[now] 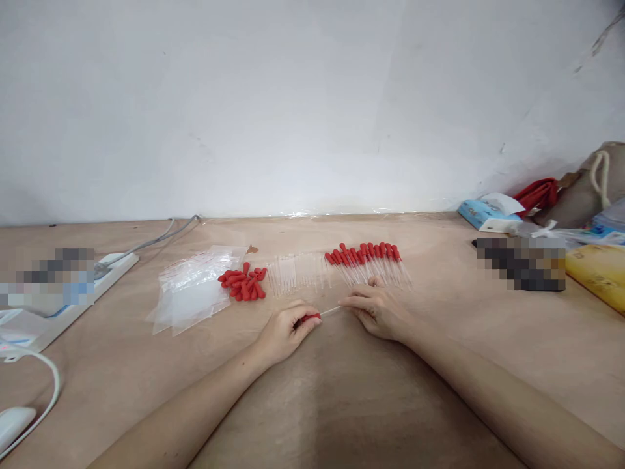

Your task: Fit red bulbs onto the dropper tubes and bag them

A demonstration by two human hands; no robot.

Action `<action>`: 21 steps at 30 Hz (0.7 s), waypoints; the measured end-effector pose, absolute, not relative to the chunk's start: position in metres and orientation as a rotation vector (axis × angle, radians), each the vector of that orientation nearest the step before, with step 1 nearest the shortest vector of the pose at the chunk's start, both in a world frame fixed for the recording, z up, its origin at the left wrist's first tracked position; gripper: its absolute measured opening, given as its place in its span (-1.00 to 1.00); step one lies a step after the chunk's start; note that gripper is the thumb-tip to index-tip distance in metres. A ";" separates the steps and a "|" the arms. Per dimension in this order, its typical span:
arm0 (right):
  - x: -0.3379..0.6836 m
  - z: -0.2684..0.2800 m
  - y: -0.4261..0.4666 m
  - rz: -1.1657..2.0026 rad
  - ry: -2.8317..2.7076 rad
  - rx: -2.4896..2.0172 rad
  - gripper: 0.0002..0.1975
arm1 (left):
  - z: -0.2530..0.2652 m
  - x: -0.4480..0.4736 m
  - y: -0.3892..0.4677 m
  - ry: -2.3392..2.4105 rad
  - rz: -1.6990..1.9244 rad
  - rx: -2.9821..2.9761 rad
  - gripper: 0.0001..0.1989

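Pinched in my left hand (287, 331) is a red rubber bulb (311, 317), its open end facing right. My right hand (375, 310) grips a thin clear glass tube (331, 311) between thumb and fingers. The tube's left end meets the bulb's mouth; how deep it sits inside I cannot tell. Beyond my hands lies a row of loose clear tubes (288, 273). To their left is a heap of loose red bulbs (244, 284). On the right, several droppers with red bulbs fitted (364, 254) lie side by side.
Clear plastic bags (195, 296) lie left of the bulb heap. A white power strip (73, 293) with cables is at far left. On the right are a blue tissue pack (483, 215), a dark blurred object (527, 264) and a yellow packet (598, 270). A white wall (303, 111) closes the back.
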State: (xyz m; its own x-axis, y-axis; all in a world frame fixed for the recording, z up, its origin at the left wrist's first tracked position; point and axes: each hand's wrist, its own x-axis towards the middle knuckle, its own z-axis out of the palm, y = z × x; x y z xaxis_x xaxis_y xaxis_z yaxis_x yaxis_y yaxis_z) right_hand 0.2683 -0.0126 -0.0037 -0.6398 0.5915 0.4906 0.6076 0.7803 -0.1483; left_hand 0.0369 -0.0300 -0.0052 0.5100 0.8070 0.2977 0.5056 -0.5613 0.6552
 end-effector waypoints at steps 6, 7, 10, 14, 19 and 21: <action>0.261 -0.006 -0.021 0.032 -2.407 -0.927 -0.76 | -0.005 0.037 -0.032 1.039 0.804 2.376 -0.80; 0.260 -0.007 -0.022 0.053 -2.406 -0.942 -0.76 | -0.005 0.037 -0.032 1.034 0.808 2.388 -0.81; 0.256 -0.010 -0.025 0.133 -2.413 -0.993 -0.77 | -0.005 0.037 -0.032 1.032 0.830 2.414 -0.83; 0.253 -0.005 -0.024 0.190 -2.452 -1.060 -0.75 | -0.004 0.037 -0.031 1.006 0.834 2.452 -0.84; 0.255 0.015 -0.023 0.134 -2.534 -1.057 -0.77 | -0.002 0.037 -0.026 1.028 0.948 2.467 -0.83; 0.260 0.021 -0.022 0.122 -2.562 -1.057 -0.80 | -0.002 0.036 -0.025 1.080 1.012 2.474 -0.78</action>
